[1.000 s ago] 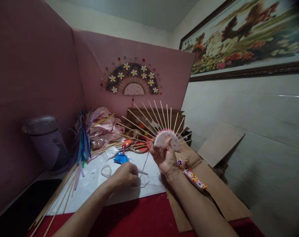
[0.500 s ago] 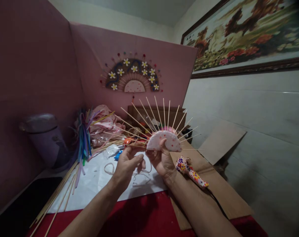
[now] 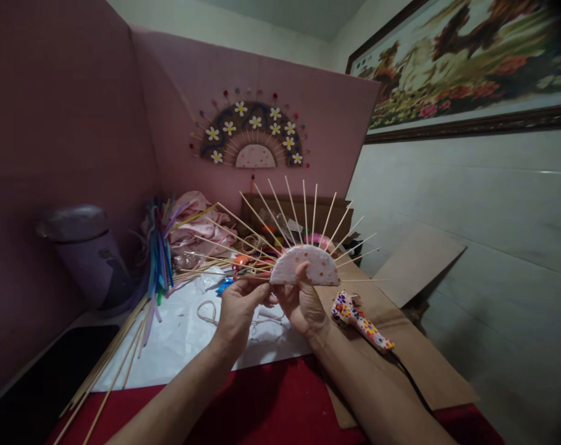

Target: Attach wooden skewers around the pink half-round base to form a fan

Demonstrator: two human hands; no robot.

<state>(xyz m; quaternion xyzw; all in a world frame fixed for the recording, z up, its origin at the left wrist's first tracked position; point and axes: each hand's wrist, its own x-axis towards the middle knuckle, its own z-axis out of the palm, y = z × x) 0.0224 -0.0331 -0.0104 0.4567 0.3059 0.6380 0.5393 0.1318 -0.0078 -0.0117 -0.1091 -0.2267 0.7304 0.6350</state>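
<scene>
My right hand (image 3: pixel 306 306) grips a half-circle covered in white fabric with reddish dots (image 3: pixel 317 264), its thumb on the front and its fingers underneath. Several thin wooden sticks (image 3: pixel 314 213) fan outward from the curved edge. At the left corner of the half-circle, my left hand (image 3: pixel 243 309) is closed, thumb and forefinger pinched around the lowest wooden stick (image 3: pixel 255 276) close to its base. The fingers hide part of that stick. Below the hands, a loose loop of thin cord (image 3: pixel 207 314) lies on white paper (image 3: pixel 173 349).
A flower-patterned covered tool with a black cord (image 3: pixel 361 321) rests on cardboard (image 3: pixel 429 371) at right. Long sticks (image 3: pixel 118 352) and coloured pipe cleaners (image 3: pixel 157 259) lie left, near a lidded purple container (image 3: pixel 88 259). A decorated fan piece (image 3: pixel 250 133) hangs on the pink board.
My left thumb and fingers have closed in on the stick at the left corner; before, they were spread apart. The view has shifted slightly, and the half-circle stays in my right hand.
</scene>
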